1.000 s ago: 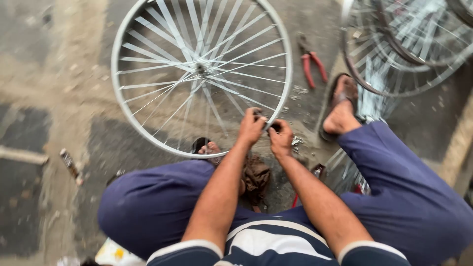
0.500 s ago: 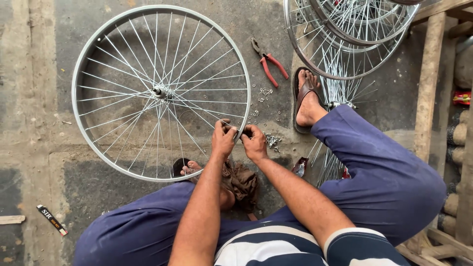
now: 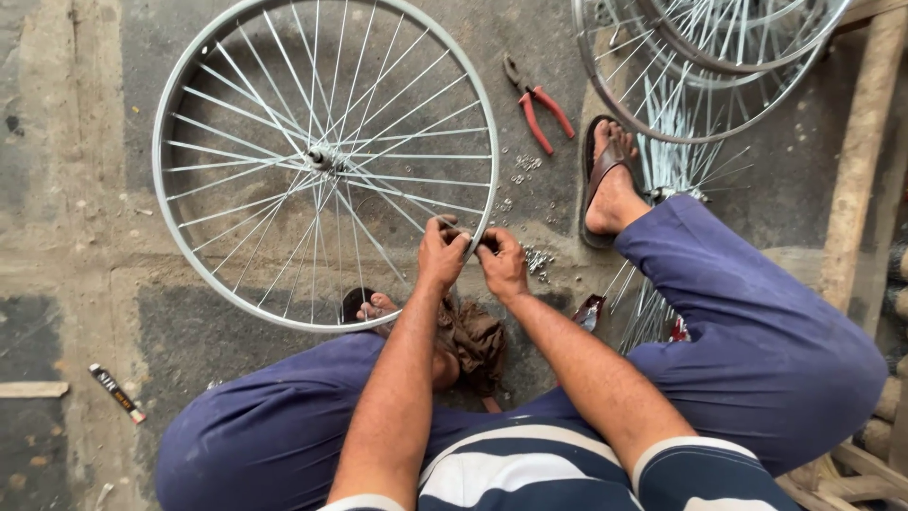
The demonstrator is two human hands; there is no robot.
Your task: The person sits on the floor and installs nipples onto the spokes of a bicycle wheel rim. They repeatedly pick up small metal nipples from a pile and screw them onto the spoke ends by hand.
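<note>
A silver spoked bicycle wheel [image 3: 236, 123] lies flat on the concrete floor in front of me. My left hand [image 3: 441, 255] pinches the wheel's rim at its near right edge, where a spoke meets it. My right hand [image 3: 501, 265] is closed just outside the same spot on the rim, fingers pinched on something small that I cannot make out. Both forearms reach forward between my knees in blue trousers.
Red-handled pliers [image 3: 539, 109] lie beyond the rim. Small metal nipples [image 3: 537, 260] are scattered by my right hand. More wheels [image 3: 700, 66] are stacked at the upper right, loose spokes [image 3: 667, 123] under them. A wooden plank [image 3: 856, 151] runs along the right. A small dark tube [image 3: 117, 393] lies at left.
The view has shifted, so the wheel now sits further left and lower. Both hands stay together at the same point on the rim, with only small finger movement.
</note>
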